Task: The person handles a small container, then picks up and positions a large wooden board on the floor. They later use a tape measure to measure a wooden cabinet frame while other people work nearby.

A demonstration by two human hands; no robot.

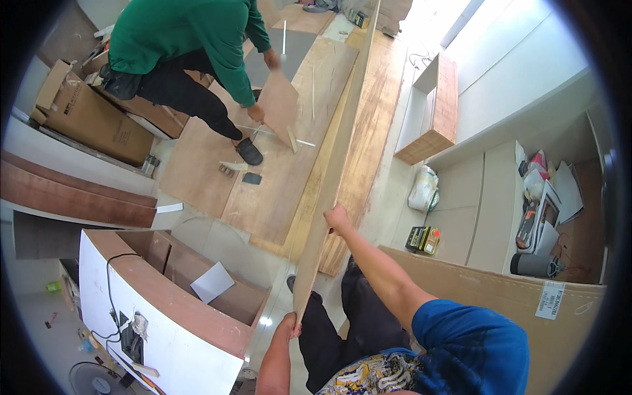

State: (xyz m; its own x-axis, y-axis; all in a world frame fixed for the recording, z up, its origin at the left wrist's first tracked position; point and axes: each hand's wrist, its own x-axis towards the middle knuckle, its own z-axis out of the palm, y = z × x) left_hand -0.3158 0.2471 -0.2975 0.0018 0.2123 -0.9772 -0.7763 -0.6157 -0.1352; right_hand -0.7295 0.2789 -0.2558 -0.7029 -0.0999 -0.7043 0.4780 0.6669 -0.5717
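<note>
By the legs [320,342], a long board [315,263] begins.
The left hand [288,326] curls tight on its near end; the right hand [339,218] grips it farther up. It points ahead, past a person in green [174,36] on the left.

**Long board [315,270] held near one end**

The left hand [289,324] clasps its near end, the right hand [338,218] farther along. Over there, left of the board, a green-sleeved co-worker [174,39] bends, holding a thin panel [280,100]; right of it sits an open wooden box [446,99].
</note>
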